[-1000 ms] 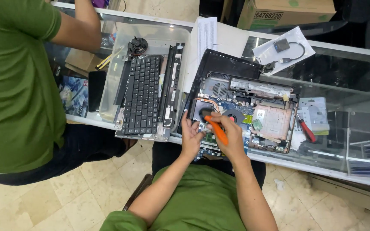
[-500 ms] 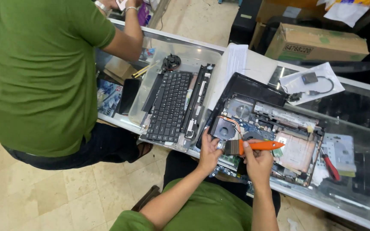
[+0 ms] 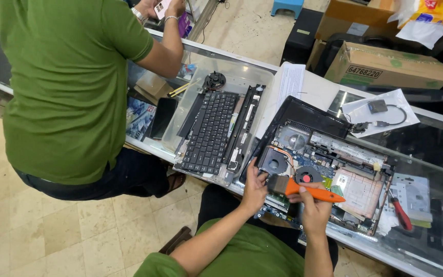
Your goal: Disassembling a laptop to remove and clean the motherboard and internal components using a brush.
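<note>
Clear plastic tray (image 3: pixel 178 134) on the glass counter (image 3: pixel 437 133), up and to the left of both hands: holds a detached black keyboard (image 3: pixel 208 134), a long black trim strip (image 3: pixel 245 125) along the keyboard's right edge, and a small round black fan (image 3: pixel 214 80) at the far end.

Opened laptop base (image 3: pixel 329 164), lid panel off, sits directly ahead of the hands. Inside: two fans near the left hand, copper-coloured heat pipes, a pale board area to the right.

Paintbrush (image 3: pixel 303 190) with orange handle lies crosswise just past the fingertips, bristle end to the left, over the near edge of the laptop base, beside a fan.

Right hand (image 3: pixel 315 211): fingers closed round the orange handle, thumb on top, gripping it from below.

Left hand (image 3: pixel 255 189): fingers half curled, thumb up, tips at the brush's bristle end; whether it pinches the bristles or only touches them I cannot tell.

Red-handled screwdriver (image 3: pixel 400 213) lies well to the right of the right hand, beside the laptop base.

Another person in a green shirt (image 3: pixel 67 87) stands far left of the hands, at the counter.
</note>
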